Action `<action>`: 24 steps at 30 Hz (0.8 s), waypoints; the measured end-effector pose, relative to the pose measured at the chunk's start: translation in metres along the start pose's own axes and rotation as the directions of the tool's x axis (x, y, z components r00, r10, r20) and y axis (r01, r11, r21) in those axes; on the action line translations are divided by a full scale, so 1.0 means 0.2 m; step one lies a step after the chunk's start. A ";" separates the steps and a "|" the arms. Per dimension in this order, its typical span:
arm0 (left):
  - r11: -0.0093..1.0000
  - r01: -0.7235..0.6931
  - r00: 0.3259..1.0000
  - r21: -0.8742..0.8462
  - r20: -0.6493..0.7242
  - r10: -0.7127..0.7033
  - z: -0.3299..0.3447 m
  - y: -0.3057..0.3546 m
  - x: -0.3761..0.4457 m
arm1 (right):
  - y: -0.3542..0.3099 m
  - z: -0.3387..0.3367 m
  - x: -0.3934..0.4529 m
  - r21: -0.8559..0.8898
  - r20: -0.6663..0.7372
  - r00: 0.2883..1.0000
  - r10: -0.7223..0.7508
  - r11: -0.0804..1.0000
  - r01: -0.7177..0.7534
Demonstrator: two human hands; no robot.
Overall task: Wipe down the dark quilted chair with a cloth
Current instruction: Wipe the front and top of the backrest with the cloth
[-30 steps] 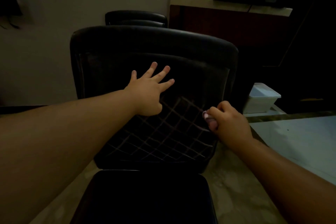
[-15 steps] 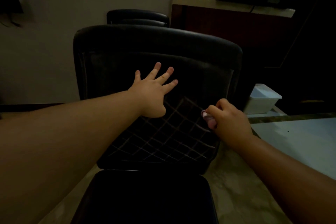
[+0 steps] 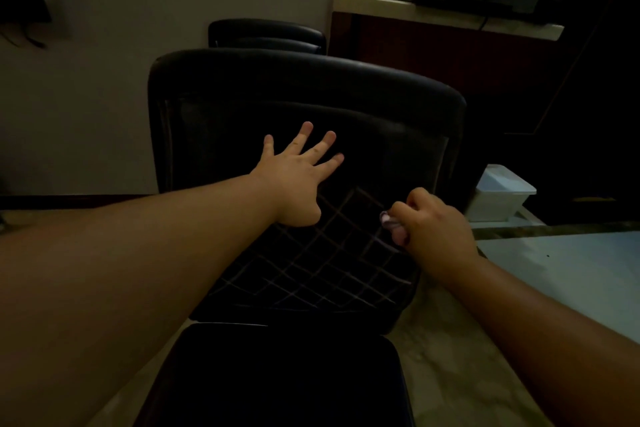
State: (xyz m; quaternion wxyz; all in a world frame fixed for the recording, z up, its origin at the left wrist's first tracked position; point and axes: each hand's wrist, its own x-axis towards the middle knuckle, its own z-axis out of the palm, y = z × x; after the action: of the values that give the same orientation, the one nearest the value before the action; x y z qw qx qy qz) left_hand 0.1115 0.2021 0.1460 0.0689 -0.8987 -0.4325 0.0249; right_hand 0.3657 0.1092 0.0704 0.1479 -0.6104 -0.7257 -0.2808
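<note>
Chair (image 3: 363,104): dark, centred in view, backrest facing the camera, pale criss-cross stitching on the lower backrest panel. Seat cushion (image 3: 277,381) below it, nearly black, surface detail not discernible, lower edge cut off by the frame.

Cloth (image 3: 393,227): small, pale pink, bunched, pressed against the right part of the stitched panel. Mostly hidden inside the fist; full shape not discernible.

Right hand (image 3: 433,222): fingers curled tight round the cloth, knuckles toward the camera.

Left hand (image 3: 294,180): flat on the middle of the backrest, fingers straight and spread wide, holding nothing.

Second chair (image 3: 266,33): dark, directly behind the first, only the top of the back showing.

Container (image 3: 502,192): white, lidded, rectangular, to the right of the chair, partly hidden by the backrest edge.

Table (image 3: 571,263): pale top, right edge of view, cut off by the frame.

Floor (image 3: 450,357): marbled, light, beside the seat cushion.

Shelf (image 3: 450,15): light-coloured ledge, upper right, carrying a dark flat box and several clear items too dim to identify.

Writing, brands, labels: none legible anywhere.

Lighting: very low; upper right corner and the dark shape at upper left not discernible.
</note>
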 end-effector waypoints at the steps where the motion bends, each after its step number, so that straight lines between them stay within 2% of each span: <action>1: 1.000 0.002 1.000 0.001 -0.001 -0.002 0.00 0.00 0.00 | -0.01 -0.02 0.04 -0.011 -0.009 1.000 0.007 1.000 -0.007; 4: 1.000 0.005 1.000 0.004 0.000 -0.005 0.01 0.00 0.00 | -0.05 -0.06 0.16 0.011 -0.086 0.994 0.067 0.998 -0.066; 7: 1.000 -0.001 1.000 -0.008 0.003 0.001 0.00 -0.01 0.00 | -0.07 -0.04 0.17 0.036 -0.093 0.992 0.086 0.996 -0.083; 12: 1.000 -0.014 1.000 -0.026 0.001 0.014 -0.01 -0.01 -0.01 | -0.06 -0.03 0.04 0.001 0.010 1.000 0.003 1.000 -0.003; 16: 0.998 -0.013 1.000 -0.063 -0.009 0.012 -0.02 -0.02 -0.02 | -0.10 -0.07 0.13 -0.067 0.038 0.999 0.012 0.998 -0.009; 20: 0.997 -0.032 0.998 -0.064 -0.048 0.029 -0.07 -0.05 -0.05 | -0.13 -0.07 0.17 -0.049 -0.010 0.998 0.059 0.997 -0.059; 24: 0.999 0.008 0.990 0.038 -0.140 -0.002 -0.07 -0.16 -0.11 | -0.12 -0.05 0.08 0.015 -0.045 0.999 0.031 0.999 -0.030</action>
State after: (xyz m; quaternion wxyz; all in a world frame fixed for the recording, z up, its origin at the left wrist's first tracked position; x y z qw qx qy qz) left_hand 0.0745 0.2027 0.1638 0.1166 -0.8956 -0.4283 -0.0300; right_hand 0.3376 0.1131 0.0821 0.1727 -0.6141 -0.7146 -0.2871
